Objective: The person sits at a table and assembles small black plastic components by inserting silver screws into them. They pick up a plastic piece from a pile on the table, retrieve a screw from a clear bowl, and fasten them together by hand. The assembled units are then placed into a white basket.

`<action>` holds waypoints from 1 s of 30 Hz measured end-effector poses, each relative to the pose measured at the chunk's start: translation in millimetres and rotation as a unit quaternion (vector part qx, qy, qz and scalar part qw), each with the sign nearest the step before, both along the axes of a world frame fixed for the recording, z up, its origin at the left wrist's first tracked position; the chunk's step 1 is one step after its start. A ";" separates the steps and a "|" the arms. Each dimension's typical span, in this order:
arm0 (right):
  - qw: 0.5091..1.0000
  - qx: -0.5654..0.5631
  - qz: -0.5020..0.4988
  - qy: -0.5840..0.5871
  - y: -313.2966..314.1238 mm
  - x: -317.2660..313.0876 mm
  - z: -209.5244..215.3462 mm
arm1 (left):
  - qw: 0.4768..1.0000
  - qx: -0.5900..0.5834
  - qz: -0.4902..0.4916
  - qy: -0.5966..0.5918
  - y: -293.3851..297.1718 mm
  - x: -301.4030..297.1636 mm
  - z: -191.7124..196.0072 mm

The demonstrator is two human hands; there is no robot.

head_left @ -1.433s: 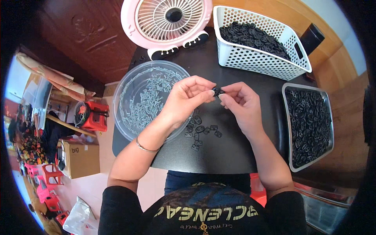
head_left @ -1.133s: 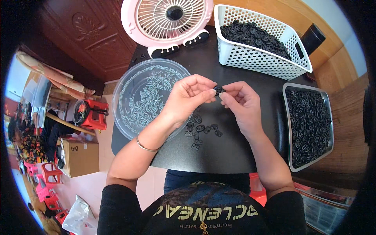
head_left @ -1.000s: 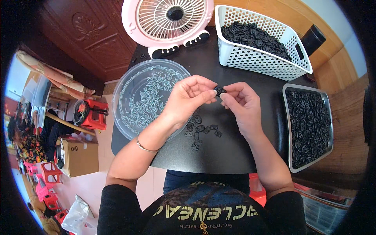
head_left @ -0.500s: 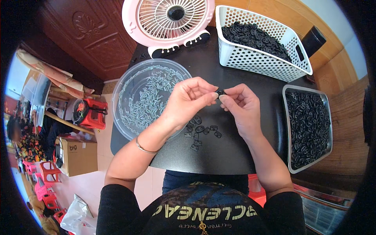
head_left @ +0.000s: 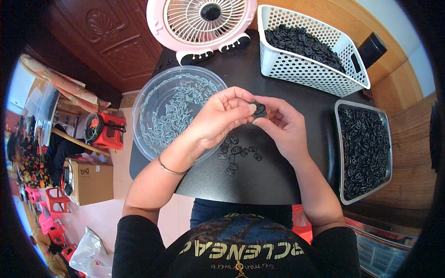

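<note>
Above the middle of the black table, my left hand (head_left: 221,113) and my right hand (head_left: 283,121) meet around a small black plastic piece (head_left: 260,110). The left thumb and fingers pinch its left side, and the right fingers close on it from the other side. Its lower part is partly covered by the fingertips. Several loose black plastic pieces (head_left: 236,150) lie on the table just below the hands. Beside my left wrist stands a round clear tub (head_left: 137,104) with many small silvery screw-like pins (head_left: 178,109) in it.
A white perforated basket (head_left: 296,74) of black pieces stands at the back right. Along the right edge lies a metal tray (head_left: 343,185) full of similar black parts. A pink fan (head_left: 157,28) is at the back. Red stools (head_left: 112,132) and a cardboard box (head_left: 95,183) are on the floor at left.
The hands have turned the black piece, so more of it shows between the fingers. My right fingers have shifted slightly left and closer around it. The view has moved slightly.
</note>
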State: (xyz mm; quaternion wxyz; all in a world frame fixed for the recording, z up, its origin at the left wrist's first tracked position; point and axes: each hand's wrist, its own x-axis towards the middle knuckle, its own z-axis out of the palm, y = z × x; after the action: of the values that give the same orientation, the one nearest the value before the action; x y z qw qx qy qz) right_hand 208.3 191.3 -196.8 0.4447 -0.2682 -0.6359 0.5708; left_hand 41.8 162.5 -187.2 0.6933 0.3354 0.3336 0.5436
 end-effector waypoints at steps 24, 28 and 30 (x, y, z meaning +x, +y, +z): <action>0.998 0.033 0.015 -0.059 -2.0 2.5 7.4 | 0.995 0.024 -0.066 0.069 -3.6 -11.0 8.8; 0.996 0.056 0.001 -0.073 -5.2 -2.7 18.3 | 0.991 0.061 -0.057 0.103 -5.2 -16.6 17.1; 0.989 0.065 -0.062 -0.118 -1.0 -8.1 29.0 | 0.986 0.100 -0.018 0.133 -5.5 -25.7 25.1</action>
State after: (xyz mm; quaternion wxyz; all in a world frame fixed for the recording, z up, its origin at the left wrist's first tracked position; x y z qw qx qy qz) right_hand 200.2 190.4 -167.8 0.4177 -0.3433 -0.7019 0.4637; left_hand 16.1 157.0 -162.1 0.6155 0.4784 0.3604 0.5124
